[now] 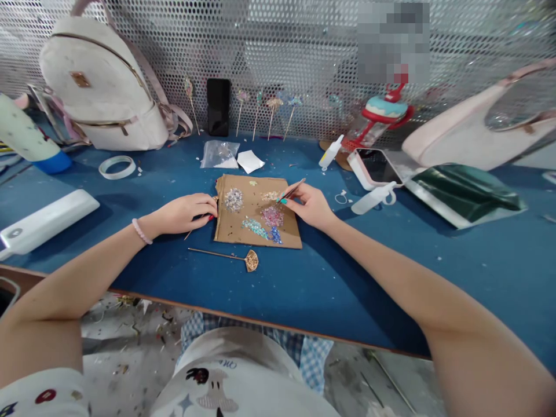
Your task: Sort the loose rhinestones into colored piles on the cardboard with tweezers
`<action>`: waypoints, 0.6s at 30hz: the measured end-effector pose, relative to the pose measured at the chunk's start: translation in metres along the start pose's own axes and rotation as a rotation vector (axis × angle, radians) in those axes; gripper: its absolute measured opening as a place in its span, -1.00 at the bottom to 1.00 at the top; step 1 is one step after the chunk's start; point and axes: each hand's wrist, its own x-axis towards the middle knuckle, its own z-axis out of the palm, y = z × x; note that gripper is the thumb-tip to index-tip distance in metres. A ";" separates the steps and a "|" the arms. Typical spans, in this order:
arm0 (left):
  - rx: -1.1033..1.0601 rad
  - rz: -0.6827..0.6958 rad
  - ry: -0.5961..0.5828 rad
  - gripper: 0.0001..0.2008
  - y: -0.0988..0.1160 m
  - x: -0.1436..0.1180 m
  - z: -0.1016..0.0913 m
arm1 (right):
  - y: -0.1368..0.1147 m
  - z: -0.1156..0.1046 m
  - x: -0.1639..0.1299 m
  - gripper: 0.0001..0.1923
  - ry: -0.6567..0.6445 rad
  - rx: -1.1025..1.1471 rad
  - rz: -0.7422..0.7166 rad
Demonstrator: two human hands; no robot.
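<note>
2 bare hands work over a piece of brown cardboard (256,211) lying flat on the blue tabletop (304,278) in the head view, the only view here. On the cardboard sit several small heaps of rhinestones: a silvery heap (233,199) near the upper left, a pink heap (272,216) at the middle, and a teal heap (254,226) below it. The right hand (310,205) pinches a slim pair of tweezers (292,190) between thumb and fingers, fingers narrow around it, its tip hovering just above the cardboard near the pink heap. The left hand (186,213) rests at the cardboard's left edge, fingers curled close on what looks like a thin gold stick; how it is gripped is hard to make out. A second gold hairpin with a fan-shaped head (251,260) lies on the table just below the cardboard, apart from both hands. Judging by this, the step in hand is picking a stone with the tweezers; the next move calls for a fine, steady dip onto 1 stone.
</note>
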 end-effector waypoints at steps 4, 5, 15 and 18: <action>0.003 0.000 0.002 -0.75 0.002 0.001 -0.001 | 0.000 -0.001 -0.001 -0.71 0.018 -0.029 -0.004; 0.004 -0.003 0.001 -0.75 0.002 0.001 -0.001 | 0.000 0.000 -0.001 -0.72 0.020 -0.031 -0.004; 0.000 -0.019 -0.023 -0.75 0.002 0.002 -0.002 | -0.005 0.001 -0.001 -0.76 0.041 -0.084 -0.028; 0.001 -0.019 -0.033 -0.74 0.002 0.003 -0.002 | -0.007 0.001 -0.001 -0.79 0.038 -0.099 -0.039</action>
